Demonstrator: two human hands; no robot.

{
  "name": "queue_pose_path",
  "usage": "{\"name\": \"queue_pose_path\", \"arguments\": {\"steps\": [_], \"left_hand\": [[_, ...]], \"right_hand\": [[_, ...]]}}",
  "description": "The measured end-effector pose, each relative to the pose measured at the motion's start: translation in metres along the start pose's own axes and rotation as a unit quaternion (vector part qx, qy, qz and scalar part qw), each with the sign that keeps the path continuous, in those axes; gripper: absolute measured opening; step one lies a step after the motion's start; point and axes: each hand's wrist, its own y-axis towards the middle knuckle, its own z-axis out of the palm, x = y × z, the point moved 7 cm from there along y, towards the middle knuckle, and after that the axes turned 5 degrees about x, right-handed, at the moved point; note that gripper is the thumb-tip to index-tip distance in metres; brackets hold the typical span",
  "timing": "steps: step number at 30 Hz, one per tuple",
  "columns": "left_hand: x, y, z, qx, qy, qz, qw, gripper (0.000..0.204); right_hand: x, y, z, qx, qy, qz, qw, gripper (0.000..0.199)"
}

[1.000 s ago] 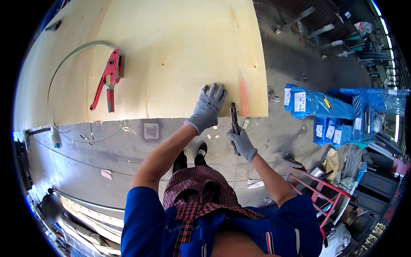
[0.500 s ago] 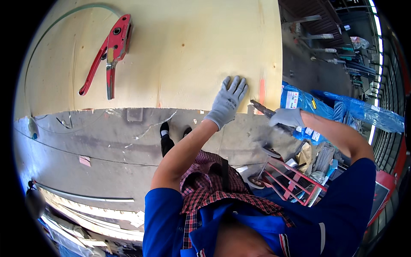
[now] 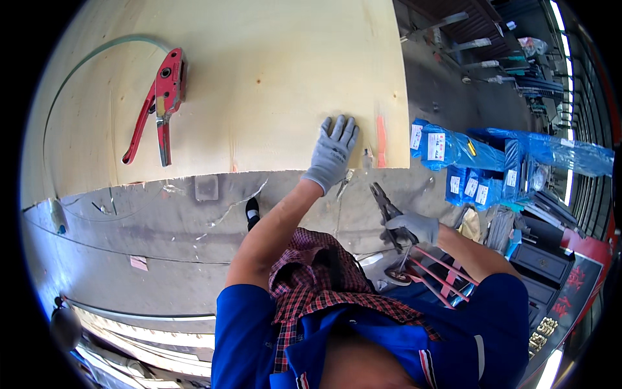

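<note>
Wood board (image 3: 291, 71) ahead. Red tool (image 3: 170, 84) lies on it, to left. My left hand (image 3: 333, 154) flat on board near edge, holding nothing. My right hand (image 3: 420, 225) grips pliers (image 3: 389, 206), now pulled back over floor (image 3: 343, 223): tips clear of wood.

I'm seeing grey gloves (image 3: 330, 159), dark pliers (image 3: 388, 209), a pale-yellow board (image 3: 259, 120), red tool (image 3: 170, 91), blue shirt (image 3: 243, 327), red-and-black checked apron (image 3: 350, 303).
</note>
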Motion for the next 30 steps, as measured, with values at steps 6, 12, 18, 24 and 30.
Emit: {"name": "queue_pose_path", "arguments": {"steps": [6, 12, 18, 24, 30], "left_hand": [[-0.009, 0.003, 0.002, 0.04, 0.052, 0.011, 0.998, 0.081], [-0.016, 0.005, -0.004, 0.076, 0.088, 0.008, 0.993, 0.082], [-0.021, 0.005, -0.021, 0.085, 0.09, 0.008, 0.992, 0.081], [-0.022, 0.005, -0.018, 0.08, 0.091, 0.006, 0.993, 0.075], [-0.023, 0.004, -0.011, 0.096, 0.113, 0.002, 0.989, 0.079]], "right_hand": [[0.009, 0.037, 0.001, -0.01, 0.051, -0.086, 0.995, 0.019], [0.018, 0.061, 0.006, 0.029, 0.114, -0.106, 0.987, 0.018], [0.02, 0.053, 0.005, -0.016, 0.091, -0.151, 0.984, 0.018], [0.025, 0.049, 0.008, -0.063, 0.062, -0.183, 0.979, 0.016], [0.021, 0.073, 0.017, -0.137, 0.087, -0.241, 0.957, 0.017]]}}
